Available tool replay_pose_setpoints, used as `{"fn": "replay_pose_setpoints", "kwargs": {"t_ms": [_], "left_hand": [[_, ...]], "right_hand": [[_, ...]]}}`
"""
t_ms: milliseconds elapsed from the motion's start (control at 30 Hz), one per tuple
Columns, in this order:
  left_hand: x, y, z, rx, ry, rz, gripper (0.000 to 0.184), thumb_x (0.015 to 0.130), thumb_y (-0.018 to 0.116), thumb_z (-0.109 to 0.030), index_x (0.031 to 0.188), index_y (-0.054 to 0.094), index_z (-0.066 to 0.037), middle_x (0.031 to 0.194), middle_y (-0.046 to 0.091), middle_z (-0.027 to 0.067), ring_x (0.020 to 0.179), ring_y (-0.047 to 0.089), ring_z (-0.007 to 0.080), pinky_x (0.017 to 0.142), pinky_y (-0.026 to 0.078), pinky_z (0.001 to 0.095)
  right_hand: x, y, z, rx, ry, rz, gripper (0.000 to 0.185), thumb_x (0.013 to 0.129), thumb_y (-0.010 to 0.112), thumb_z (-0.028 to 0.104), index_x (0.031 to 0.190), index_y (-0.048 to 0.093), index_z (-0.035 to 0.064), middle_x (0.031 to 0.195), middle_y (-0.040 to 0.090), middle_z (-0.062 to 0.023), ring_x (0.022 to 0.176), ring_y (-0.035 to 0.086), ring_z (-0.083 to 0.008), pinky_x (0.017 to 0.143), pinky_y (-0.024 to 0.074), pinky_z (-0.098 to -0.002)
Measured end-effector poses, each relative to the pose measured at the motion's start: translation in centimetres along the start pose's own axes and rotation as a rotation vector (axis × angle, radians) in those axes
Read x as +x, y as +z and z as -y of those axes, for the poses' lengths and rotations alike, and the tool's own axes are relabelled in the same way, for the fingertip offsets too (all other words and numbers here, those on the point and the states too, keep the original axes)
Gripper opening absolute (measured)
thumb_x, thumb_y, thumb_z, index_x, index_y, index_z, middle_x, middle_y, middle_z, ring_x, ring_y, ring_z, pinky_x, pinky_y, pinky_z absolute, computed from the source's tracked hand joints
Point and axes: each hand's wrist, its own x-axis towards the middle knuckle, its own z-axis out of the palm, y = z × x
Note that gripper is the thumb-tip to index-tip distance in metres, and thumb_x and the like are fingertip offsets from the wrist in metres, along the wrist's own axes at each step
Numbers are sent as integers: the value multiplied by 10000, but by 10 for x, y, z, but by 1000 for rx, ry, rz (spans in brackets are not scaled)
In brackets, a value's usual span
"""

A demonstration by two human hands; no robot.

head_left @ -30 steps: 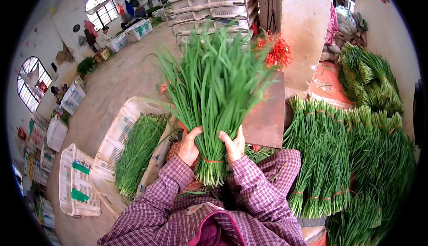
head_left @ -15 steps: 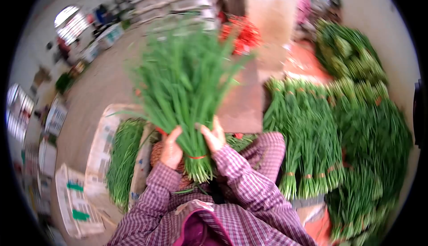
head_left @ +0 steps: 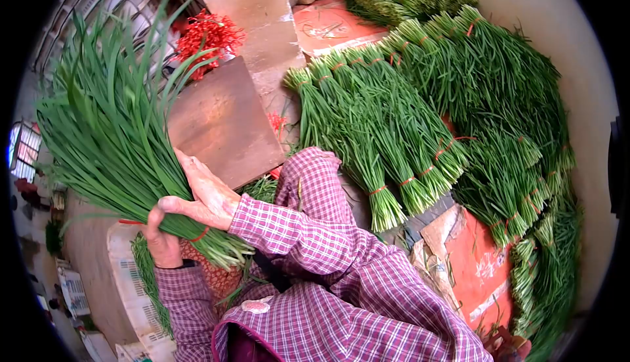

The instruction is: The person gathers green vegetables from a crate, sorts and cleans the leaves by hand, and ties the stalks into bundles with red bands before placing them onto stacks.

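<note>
A big bunch of garlic chives (head_left: pixel 111 126) lies slanted across my lap on the left, its long flat leaves fanning up and away. Its pale cut ends point down towards my body. Around the stems near those ends runs a red band (head_left: pixel 201 234). My right hand (head_left: pixel 207 194) lies over the top of the bunch, thumb across the stems. From the lower left, my left hand (head_left: pixel 164 238) grips it, and the two hands meet at the thumb. A bit of red shows beside the left hand; what it belongs to is hidden.
Banded chive bunches (head_left: pixel 374 126) lie in rows to my right on red sheeting (head_left: pixel 482 263). A brown board (head_left: pixel 226 126) stands ahead, with a heap of red bands (head_left: pixel 209 37) behind it. A white crate (head_left: pixel 125 263) with loose chives is at my left.
My view has turned to the right. The bunch, upright before me earlier, now leans to the left. My right hand has come across the stems and meets my left hand.
</note>
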Motion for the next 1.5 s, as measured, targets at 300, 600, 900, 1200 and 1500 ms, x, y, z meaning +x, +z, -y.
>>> {"fn": "replay_pose_setpoints", "kwargs": {"t_ms": [300, 600, 900, 1200, 1500], "left_hand": [[34, 135, -42, 54, -13, 131, 490, 862, 598, -160, 1303, 488, 25, 1279, 540, 114, 1145, 555, 199, 1001, 455, 345], [40, 235, 1, -321, -167, 373, 541, 871, 692, -132, 1353, 460, -48, 1335, 527, 46, 1221, 494, 197, 1069, 386, 356], [14, 286, 113, -488, -590, 306, 536, 804, 743, -174, 1274, 519, -48, 1212, 579, 53, 1115, 539, 210, 989, 437, 383], [-16, 315, 168, -435, -816, 341, 558, 791, 774, -182, 1279, 518, -93, 1248, 567, 20, 1157, 521, 197, 988, 440, 388], [75, 255, 150, -401, -834, 508, 520, 897, 644, -248, 1331, 485, -11, 1488, 347, 207, 1395, 314, 313, 1149, 247, 480]], "right_hand": [[-8, -51, 33, -5, -179, -293, 1226, 664, 843, 344, 1492, 15, -22, 1469, 275, -284, 1389, 287, -392, 1138, 271, -426], [-45, -178, 61, -558, -216, -325, 1140, 635, 843, 328, 1463, 150, -36, 1360, 416, -301, 1260, 455, -412, 1057, 387, -422], [-135, -213, 21, -910, -50, -570, 1298, 493, 902, 299, 1502, 133, 26, 1356, 403, -237, 1180, 457, -428, 1009, 378, -489], [-193, -251, -11, -944, 402, -545, 1107, 587, 817, 286, 1497, 211, 108, 1142, 540, -199, 1009, 583, -381, 878, 502, -434], [-235, -392, -16, -1400, 433, -616, 1141, 521, 883, 199, 1486, 276, 240, 1103, 516, -131, 964, 544, -304, 861, 516, -429]]}}
